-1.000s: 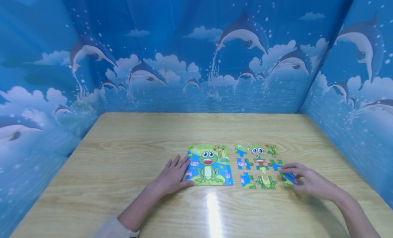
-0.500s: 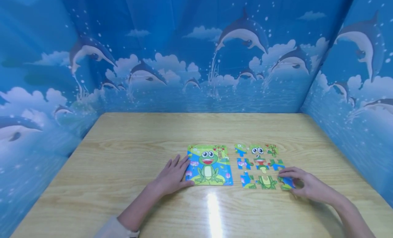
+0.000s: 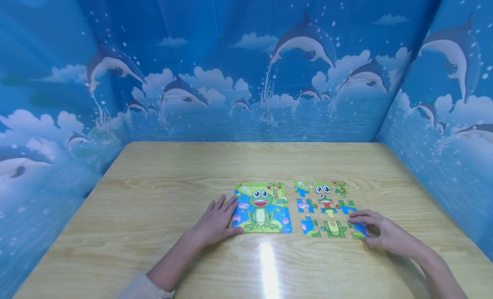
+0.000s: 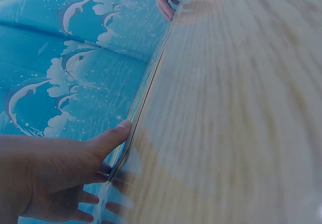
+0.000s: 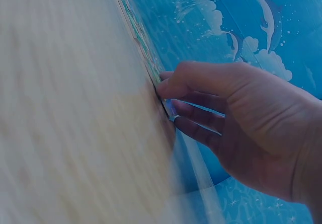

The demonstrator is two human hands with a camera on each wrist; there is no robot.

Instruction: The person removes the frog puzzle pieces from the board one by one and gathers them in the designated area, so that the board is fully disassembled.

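Note:
My left hand (image 3: 217, 220) rests at the left edge of a square frog puzzle board (image 3: 261, 209), fingers spread and the thumb at the lower corner. In the left wrist view the thumb (image 4: 113, 137) touches the edge of the thin board. On the right, my right hand (image 3: 387, 235) holds the bottom right jigsaw piece (image 3: 360, 230) by its edges between thumb and fingers. That blue and green piece lies about flat on the table, partly covered by the hand. The right wrist view shows the fingers (image 5: 188, 83) low at the thin piece.
Loose jigsaw pieces lie in spaced rows right of the board, among them an eyes piece (image 3: 322, 189), a mouth piece (image 3: 327, 204) and a frog-body piece (image 3: 334, 229). The wooden table (image 3: 185, 162) is walled by a blue dolphin curtain (image 3: 231, 76).
The jigsaw piece in my right hand has come down from a slight tilt to about flat, and the hand has shifted slightly. The left hand and board have stayed still.

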